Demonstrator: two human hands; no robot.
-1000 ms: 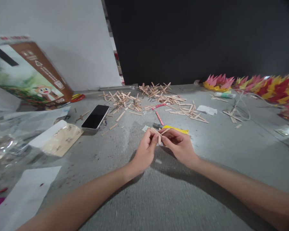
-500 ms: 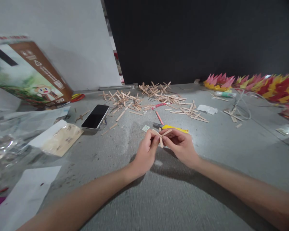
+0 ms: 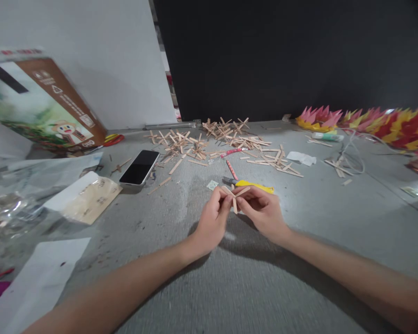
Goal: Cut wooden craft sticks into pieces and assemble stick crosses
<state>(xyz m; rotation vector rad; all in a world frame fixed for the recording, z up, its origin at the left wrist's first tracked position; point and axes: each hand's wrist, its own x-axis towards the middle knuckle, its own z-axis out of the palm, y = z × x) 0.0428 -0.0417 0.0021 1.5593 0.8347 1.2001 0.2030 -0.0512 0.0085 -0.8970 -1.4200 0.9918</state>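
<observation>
**Pale wooden flat-stick star [image 3: 234, 203], pinched from both sides**

So the left hand [image 3: 212, 220] and right hand [image 3: 264, 215] both have fingers clamped on it, right between them over the gray desk [image 3: 209, 297]. Yellow-handled cutter [image 3: 266, 189] is just past the right hand, messy heap of wooden sticks [image 3: 226, 131] farther back.

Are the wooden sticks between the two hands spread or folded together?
Spread: the wooden sticks point different ways between the left hand and the right hand.
</observation>
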